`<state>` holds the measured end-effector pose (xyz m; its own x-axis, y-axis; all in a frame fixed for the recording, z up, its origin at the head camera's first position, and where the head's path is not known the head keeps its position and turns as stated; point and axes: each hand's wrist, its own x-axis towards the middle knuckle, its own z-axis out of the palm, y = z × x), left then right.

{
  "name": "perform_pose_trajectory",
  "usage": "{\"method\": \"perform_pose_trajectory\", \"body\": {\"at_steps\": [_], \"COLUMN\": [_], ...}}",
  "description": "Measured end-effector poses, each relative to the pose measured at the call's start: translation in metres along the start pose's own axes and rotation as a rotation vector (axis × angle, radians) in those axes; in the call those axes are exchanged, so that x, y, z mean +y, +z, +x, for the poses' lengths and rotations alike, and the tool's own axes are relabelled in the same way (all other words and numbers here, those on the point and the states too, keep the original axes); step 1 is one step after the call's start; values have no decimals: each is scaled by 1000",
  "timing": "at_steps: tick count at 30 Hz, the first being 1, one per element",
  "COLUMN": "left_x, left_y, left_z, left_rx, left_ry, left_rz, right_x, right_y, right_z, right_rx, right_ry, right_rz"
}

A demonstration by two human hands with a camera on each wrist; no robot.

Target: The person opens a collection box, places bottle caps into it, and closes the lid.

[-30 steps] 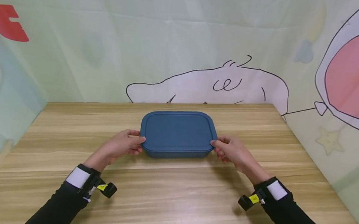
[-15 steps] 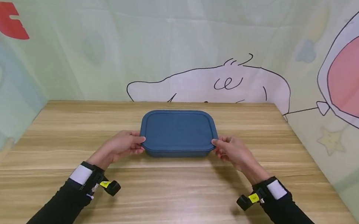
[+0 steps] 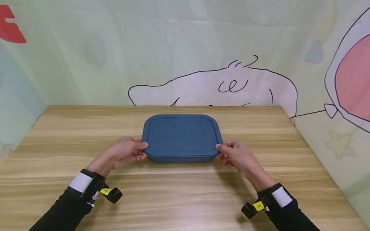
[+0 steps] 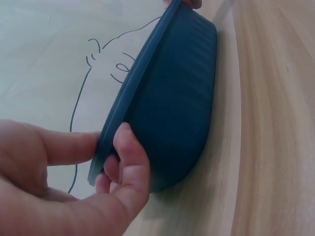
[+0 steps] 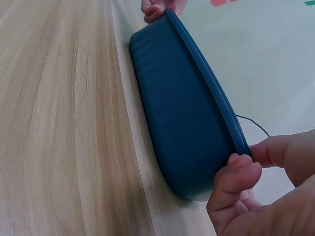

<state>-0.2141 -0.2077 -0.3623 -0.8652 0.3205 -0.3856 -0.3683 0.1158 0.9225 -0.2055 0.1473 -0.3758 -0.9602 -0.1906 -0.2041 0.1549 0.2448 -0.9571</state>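
Note:
A dark blue rectangular lidded box with rounded corners sits on the wooden table, its lid in place. My left hand pinches the lid's rim at the near left corner, thumb on top and fingers curled beneath. At the near right corner my right hand grips the rim the same way. In the left wrist view the box's ribbed side wall shows below the overhanging rim, with the left fingers bent under it. The inside of the box is hidden by the lid.
The light wooden table spreads around the box. Behind it hangs a pale green cloth backdrop with cartoon drawings, which also runs along the left and right sides. Each wrist wears a strapped camera over a black sleeve.
Both hands keep their hold on the lid's rim, and the box stays in place. Only slight shifts of the hands and of the whole head view show.

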Motion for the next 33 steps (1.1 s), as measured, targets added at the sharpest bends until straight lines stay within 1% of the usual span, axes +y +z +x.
{"method": "perform_pose_trajectory", "body": {"at_steps": [4, 7, 11, 14, 16, 17, 19, 23, 26, 28, 29, 33], "left_x": [0, 0, 4, 5, 7, 8, 12, 22, 29, 32, 33, 34], "left_y": [-2, -4, -8, -11, -14, -16, -19, -24, -27, -28, -28, -24], "left_z": [1, 1, 1, 1, 2, 2, 3, 10, 18, 24, 27, 36], "left_rx": [-14, -34, -61, -87, -86, -75, -29, 118, 189, 218, 223, 217], "left_ry": [-16, -28, -42, -63, -82, -91, -102, -94, -73, -62, -54, -25], "left_rz": [-25, -41, -26, -11, 0, 10, 45, 117, 118, 99, 91, 89], "right_x": [0, -2, -4, -4, -4, -4, -6, -14, -21, -26, -27, -31], "right_y": [-1, -5, -11, -13, -16, -18, -21, -26, -27, -27, -26, -25], "right_z": [0, 1, 4, 7, 10, 12, 16, 24, 32, 38, 40, 48], "right_rx": [-24, -73, -128, -124, -111, -103, -85, -41, -9, 6, 12, 29], "right_ry": [11, 50, 113, 142, 154, 157, 162, 144, 125, 121, 122, 131], "right_rz": [15, 47, 81, 62, 40, 27, 8, -19, -26, -22, -16, 8]}}
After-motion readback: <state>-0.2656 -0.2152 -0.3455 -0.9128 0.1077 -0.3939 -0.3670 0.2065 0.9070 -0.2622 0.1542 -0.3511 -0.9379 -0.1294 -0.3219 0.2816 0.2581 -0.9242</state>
